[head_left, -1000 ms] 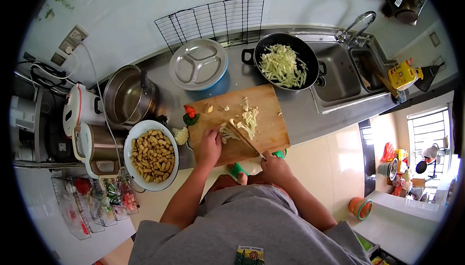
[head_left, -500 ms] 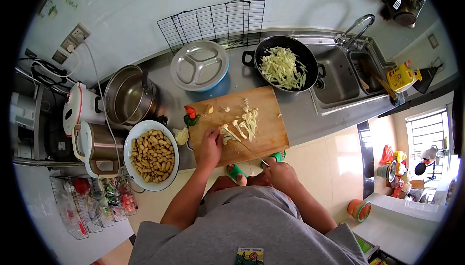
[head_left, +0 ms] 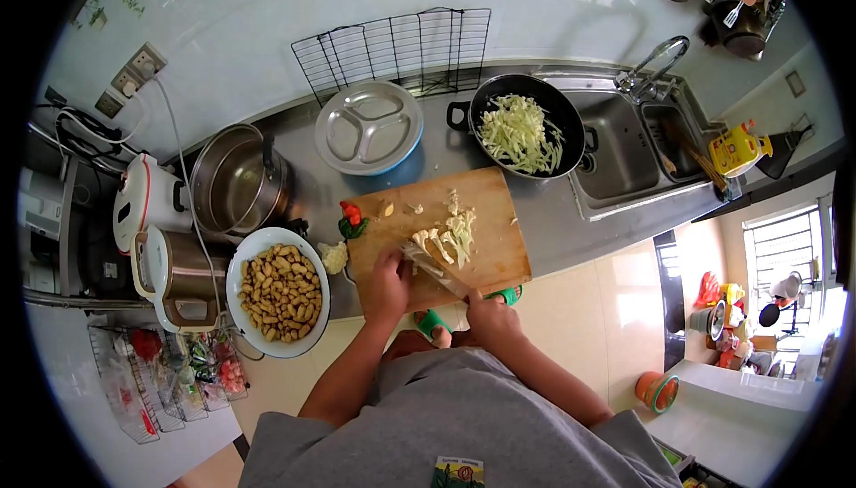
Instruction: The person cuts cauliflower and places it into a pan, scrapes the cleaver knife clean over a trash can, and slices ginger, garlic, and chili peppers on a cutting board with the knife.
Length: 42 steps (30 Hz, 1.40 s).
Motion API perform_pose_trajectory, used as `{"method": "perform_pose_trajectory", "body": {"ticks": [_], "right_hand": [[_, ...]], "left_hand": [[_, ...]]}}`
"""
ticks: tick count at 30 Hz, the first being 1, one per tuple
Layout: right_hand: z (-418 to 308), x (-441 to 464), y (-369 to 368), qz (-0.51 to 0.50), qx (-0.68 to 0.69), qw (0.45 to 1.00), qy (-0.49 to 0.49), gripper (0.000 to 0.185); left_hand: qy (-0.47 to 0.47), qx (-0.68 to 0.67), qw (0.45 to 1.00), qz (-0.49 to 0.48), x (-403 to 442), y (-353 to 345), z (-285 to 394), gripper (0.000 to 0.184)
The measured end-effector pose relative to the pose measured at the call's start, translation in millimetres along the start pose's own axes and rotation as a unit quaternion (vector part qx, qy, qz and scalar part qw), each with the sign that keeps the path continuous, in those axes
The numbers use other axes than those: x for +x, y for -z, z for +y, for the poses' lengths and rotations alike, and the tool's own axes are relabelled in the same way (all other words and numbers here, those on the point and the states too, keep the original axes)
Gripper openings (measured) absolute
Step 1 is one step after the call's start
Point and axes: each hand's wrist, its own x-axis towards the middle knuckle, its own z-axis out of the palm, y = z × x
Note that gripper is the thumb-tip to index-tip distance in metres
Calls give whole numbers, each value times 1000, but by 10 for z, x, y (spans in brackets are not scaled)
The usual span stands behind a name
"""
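My right hand (head_left: pixel 493 317) grips the handle of a knife (head_left: pixel 443 278), its blade lying slantwise over the near part of a wooden cutting board (head_left: pixel 490 221). My left hand (head_left: pixel 390 290) is closed at the board's near left edge, its curled fingertips on a piece of cauliflower (head_left: pixel 407 264) by the blade's tip; the fingers hide most of that piece. Just beyond the blade are sliced cauliflower pieces (head_left: pixel 459 231). Garlic (head_left: pixel 387 208) lies farther up the board, and red and green peppers (head_left: pixel 352 218) rest at its left corner.
Left of the board are a cauliflower chunk (head_left: pixel 333 257), a bowl of peanuts (head_left: pixel 279 293) and a steel pot (head_left: pixel 234 189). Behind it stand a divided metal plate (head_left: pixel 368 129) on a blue container and a black pan (head_left: pixel 557 114) of shredded pale vegetable. A sink (head_left: pixel 615 154) is at right.
My right hand has moved left and inward, and the knife now shows its broad blade face. Cut cauliflower at the left has shifted slightly away from my left hand, toward the other slices.
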Motion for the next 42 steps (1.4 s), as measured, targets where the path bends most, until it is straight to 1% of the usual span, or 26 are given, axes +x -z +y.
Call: {"method": "perform_pose_trajectory", "body": {"ticks": [1, 2, 3, 4, 5, 7, 8, 12, 14, 15, 17, 26, 29, 32, 34, 35, 37, 38, 40, 42], "right_hand": [[34, 57, -54, 2, -1, 1000, 1, 25], [73, 106, -134, 17, 12, 999, 30, 25], [95, 135, -162, 31, 25, 998, 58, 26], [145, 155, -169, 33, 25, 997, 60, 26], [220, 162, -161, 42, 58, 996, 57, 26], [350, 101, -125, 63, 110, 990, 62, 28], [397, 40, -112, 61, 110, 990, 60, 28], [417, -189, -21, 60, 131, 989, 33, 27], [422, -256, -25, 60, 142, 988, 21, 26], [422, -274, -37, 50, 137, 989, 15, 27], [415, -289, -71, 41, 135, 990, 7, 29], [359, -348, -94, 57, 127, 990, 8, 27], [310, -336, -45, 39, 135, 990, 2, 28], [180, -234, 22, -9, 115, 993, -20, 30], [131, -75, -38, -20, 76, 997, 0, 30], [170, -21, -90, -17, 75, 997, 2, 30], [282, 10, -162, 96, 112, 983, 106, 30], [344, 3, -190, 95, 111, 983, 108, 30], [408, -70, -155, 72, 146, 987, 11, 29], [441, -194, -59, 78, 142, 986, 26, 26]], "left_hand": [[19, 7, 1000, -18, 9, 13, 29, 23], [39, 15, 998, -36, 8, 38, 36, 21], [38, 17, 999, -33, 4, 38, 11, 21], [24, -7, 1000, -18, -3, 17, -20, 22], [11, -33, 999, -4, -10, -7, -43, 23], [-3, -36, 999, -5, -4, -7, -22, 24], [-18, -39, 999, -8, -8, -9, -8, 24], [-22, -57, 998, -29, 46, -28, 26, 25], [-68, -54, 996, -6, 78, -72, 31, 24], [-71, -55, 996, -10, 82, -74, 13, 24], [-205, -10, 979, -19, 79, -47, -63, 27], [-233, -24, 972, -13, 78, -90, -193, 19], [-218, -30, 975, -28, 43, -67, -200, 23], [-225, -13, 974, -33, 26, -64, -225, 21], [-223, 0, 974, -36, 4, -84, -264, 21], [-218, 13, 975, -43, 1, -94, -295, 21], [-213, -7, 977, -23, 22, -81, -231, 18], [-206, -29, 978, -7, 23, -78, -208, 15], [-206, -25, 978, -5, 16, -95, -229, 16], [-209, -22, 978, -5, 7, -102, -238, 16]]}}
